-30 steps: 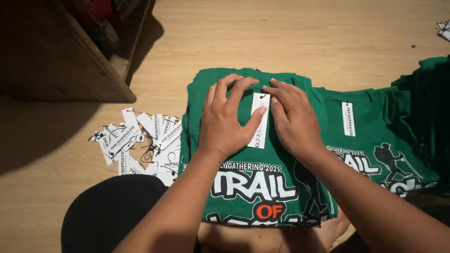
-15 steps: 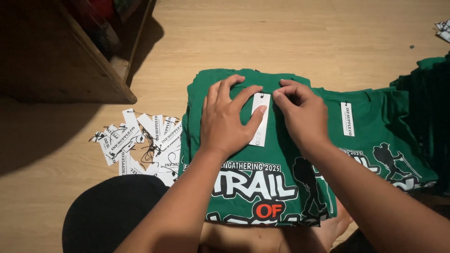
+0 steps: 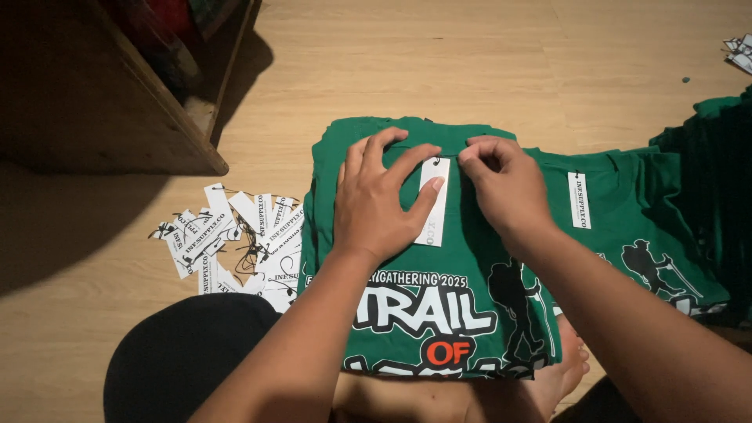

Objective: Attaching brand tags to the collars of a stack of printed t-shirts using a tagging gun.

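Pale wood-plank floor (image 3: 486,70) lit brightly across the upper frame; dark wooden cabinet (image 3: 86,102) casts shadow at upper left.

Matt green cloth shirt (image 3: 407,313) with smooth printed graphic; stiff white paper tag (image 3: 435,211), matt. Loose pile of paper tags (image 3: 235,243) with thin black string. Pale wood floor (image 3: 439,63), smooth, slightly satin. Dark wooden shelf (image 3: 94,102).

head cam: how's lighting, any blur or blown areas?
Head view: sharp, no motion blur; warm light falls on the floor, with no blown areas. Deep shadow swallows the cabinet at upper left and the shirt pile at right. Both hands, left and right, and the tag on the green shirt are evenly lit.
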